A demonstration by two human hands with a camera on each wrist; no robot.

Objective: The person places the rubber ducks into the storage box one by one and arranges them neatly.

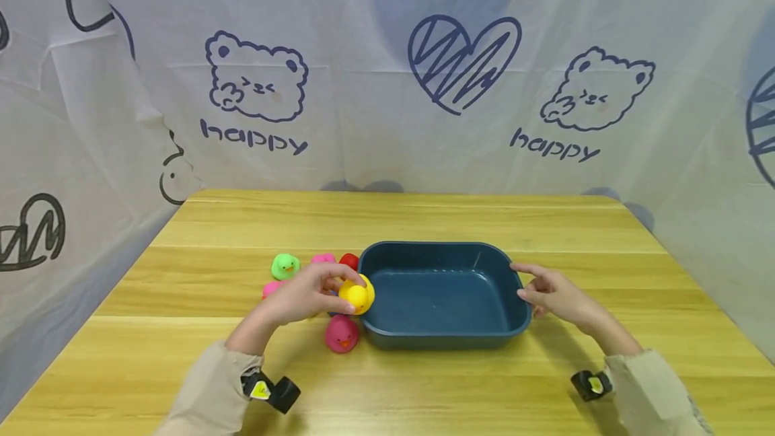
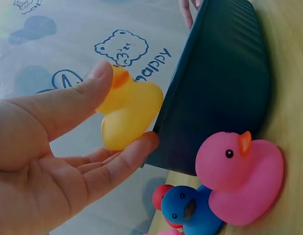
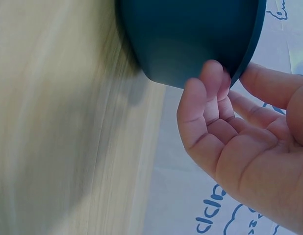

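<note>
The relation that matters lies between the yellow rubber duck [image 1: 357, 295] and the dark blue basin [image 1: 442, 340]: the duck is held up off the counter [image 1: 424, 395] at the basin's left short side, overlapping that rim in the head view, with the basin's hollow to its right. Whether duck and rim touch, I cannot tell. The basin's long axis runs left to right, roughly parallel to the counter's far edge.

The left hand [image 1: 309, 295] pinches the duck between thumb and fingers, the thumb by the beak. At the opposite short side, the right hand [image 1: 560, 296] grips the basin's rim, with some fingers curled against the outer wall.

The basin stands upright, open at the top; no duck shows inside it.

The other ducks are outside, left of the basin and nearer the left hand. A dark pink duck [image 1: 342, 334] sits just beside the basin's near left corner; a red duck [image 1: 348, 260] is by its far left corner, next to a pink duck [image 1: 323, 258]. A green duck [image 1: 285, 266] sits farther towards the counter's left edge. A blue duck [image 2: 178, 204] shows clearly only in the left wrist view, behind the dark pink one.
</note>
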